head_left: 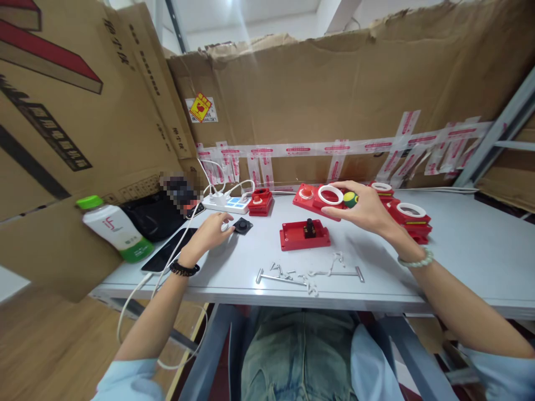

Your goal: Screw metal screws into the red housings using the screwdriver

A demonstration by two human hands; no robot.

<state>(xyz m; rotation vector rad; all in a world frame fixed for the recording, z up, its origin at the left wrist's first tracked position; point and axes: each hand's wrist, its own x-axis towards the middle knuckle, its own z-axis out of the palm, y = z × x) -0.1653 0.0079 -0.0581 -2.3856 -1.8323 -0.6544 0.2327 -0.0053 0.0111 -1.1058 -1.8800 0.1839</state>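
Observation:
My right hand grips a long red panel by its edges, fingers on the far side and thumb on the near side. A red button, a white ring and a yellow-green button sit on it; its right end is hidden by my hand. My left hand has curled fingers around a small white piece, its kind unclear. Just right of the fingertips lies a square black part with a round centre. An open red box holding a black component stands between my hands.
Loose screws and two T-shaped metal hex keys lie near the front edge. A small red box stands beside a power strip. More red units are at right. A bottle, phone and white cable are at left; cardboard stands behind.

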